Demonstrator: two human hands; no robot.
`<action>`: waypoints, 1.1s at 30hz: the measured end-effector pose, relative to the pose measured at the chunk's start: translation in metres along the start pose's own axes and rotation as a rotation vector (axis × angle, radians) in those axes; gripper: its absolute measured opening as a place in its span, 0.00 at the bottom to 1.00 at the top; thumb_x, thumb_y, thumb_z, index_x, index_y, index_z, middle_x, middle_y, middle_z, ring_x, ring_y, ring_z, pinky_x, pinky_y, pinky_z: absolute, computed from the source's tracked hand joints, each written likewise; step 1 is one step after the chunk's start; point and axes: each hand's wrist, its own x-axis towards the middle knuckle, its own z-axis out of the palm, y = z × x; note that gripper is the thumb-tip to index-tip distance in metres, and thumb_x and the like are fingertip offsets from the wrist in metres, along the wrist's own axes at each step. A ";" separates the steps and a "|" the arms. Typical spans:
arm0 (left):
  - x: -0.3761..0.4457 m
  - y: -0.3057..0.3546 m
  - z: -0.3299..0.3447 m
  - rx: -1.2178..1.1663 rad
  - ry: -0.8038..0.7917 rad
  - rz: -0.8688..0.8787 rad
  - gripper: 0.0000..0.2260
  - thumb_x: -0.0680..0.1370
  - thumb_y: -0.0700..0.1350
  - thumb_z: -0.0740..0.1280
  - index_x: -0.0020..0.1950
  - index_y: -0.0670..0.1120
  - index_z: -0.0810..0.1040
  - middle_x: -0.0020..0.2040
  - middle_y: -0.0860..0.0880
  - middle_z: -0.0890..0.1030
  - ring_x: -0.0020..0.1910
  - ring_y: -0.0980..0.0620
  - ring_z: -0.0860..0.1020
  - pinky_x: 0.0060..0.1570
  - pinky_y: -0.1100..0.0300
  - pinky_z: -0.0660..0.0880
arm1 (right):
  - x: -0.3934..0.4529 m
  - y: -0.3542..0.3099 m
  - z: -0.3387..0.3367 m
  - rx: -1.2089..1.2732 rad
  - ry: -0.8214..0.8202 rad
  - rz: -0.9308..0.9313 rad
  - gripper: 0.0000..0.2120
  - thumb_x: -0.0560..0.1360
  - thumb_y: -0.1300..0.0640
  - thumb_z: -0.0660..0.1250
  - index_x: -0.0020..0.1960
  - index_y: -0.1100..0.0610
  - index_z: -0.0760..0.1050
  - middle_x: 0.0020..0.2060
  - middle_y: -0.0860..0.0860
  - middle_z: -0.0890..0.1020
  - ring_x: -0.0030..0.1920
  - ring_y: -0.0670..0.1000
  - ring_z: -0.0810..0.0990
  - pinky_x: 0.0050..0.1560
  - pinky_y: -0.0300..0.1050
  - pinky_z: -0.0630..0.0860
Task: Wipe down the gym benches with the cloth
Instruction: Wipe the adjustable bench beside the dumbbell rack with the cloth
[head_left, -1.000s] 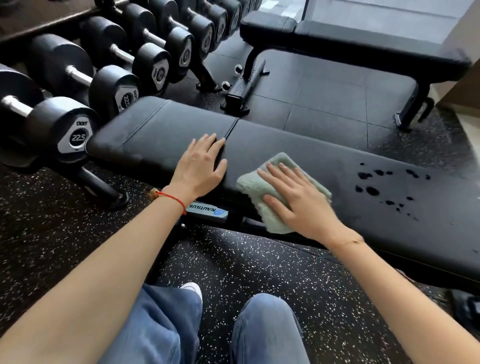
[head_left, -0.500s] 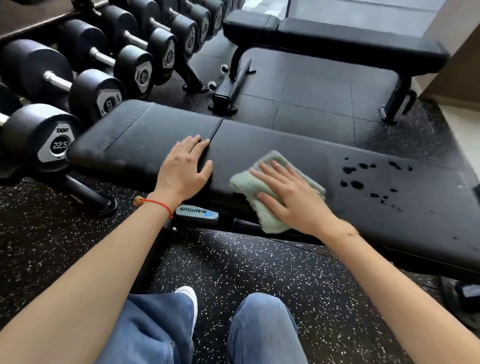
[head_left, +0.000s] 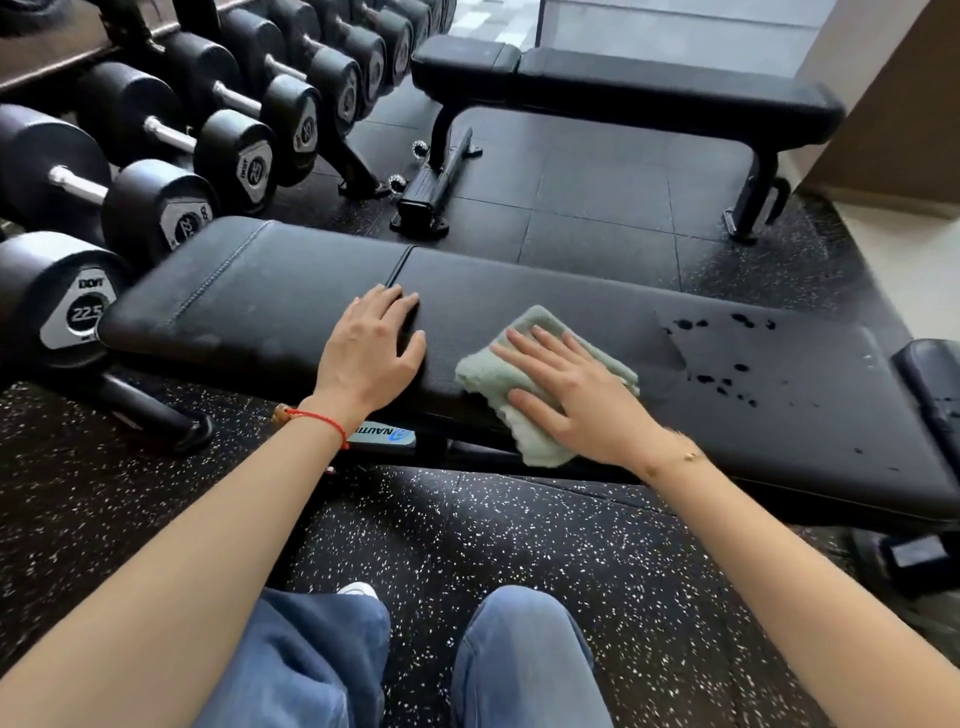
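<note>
two hands rest on the near bench (head_left: 519, 291): the left hand (head_left: 371, 353) lies flat, fingers loose, beside the pad seam, holding nothing, while the right hand (head_left: 576, 395) presses the green cloth (head_left: 483, 371) with straight, spread fingers at the near edge. the wet droplets (head_left: 722, 376) lie to the right of the cloth, along the bench's long axis, so the right hand is nearer and the next stroke probably runs rightward.

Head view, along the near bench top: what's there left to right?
Stitched seam → left hand → green cloth under the right hand → dark wet spots.
</note>
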 end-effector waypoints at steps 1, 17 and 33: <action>0.000 -0.001 0.001 0.002 0.001 0.004 0.23 0.80 0.50 0.61 0.74 0.46 0.68 0.75 0.45 0.67 0.76 0.47 0.60 0.77 0.52 0.53 | -0.021 0.008 -0.004 -0.005 -0.001 -0.002 0.27 0.80 0.35 0.49 0.77 0.40 0.55 0.78 0.42 0.56 0.78 0.44 0.49 0.79 0.45 0.43; -0.003 -0.020 -0.014 -0.036 0.030 0.003 0.22 0.78 0.49 0.64 0.71 0.46 0.72 0.72 0.46 0.71 0.73 0.47 0.67 0.73 0.52 0.62 | -0.051 0.009 -0.011 -0.120 -0.004 -0.095 0.32 0.79 0.36 0.56 0.78 0.46 0.55 0.78 0.46 0.57 0.79 0.50 0.52 0.79 0.53 0.50; -0.004 -0.037 -0.010 -0.024 0.064 -0.063 0.22 0.78 0.49 0.62 0.73 0.47 0.70 0.73 0.46 0.70 0.74 0.48 0.65 0.76 0.53 0.55 | -0.031 -0.017 0.009 -0.259 0.158 -0.094 0.38 0.75 0.39 0.66 0.77 0.58 0.61 0.75 0.53 0.65 0.76 0.54 0.62 0.77 0.50 0.56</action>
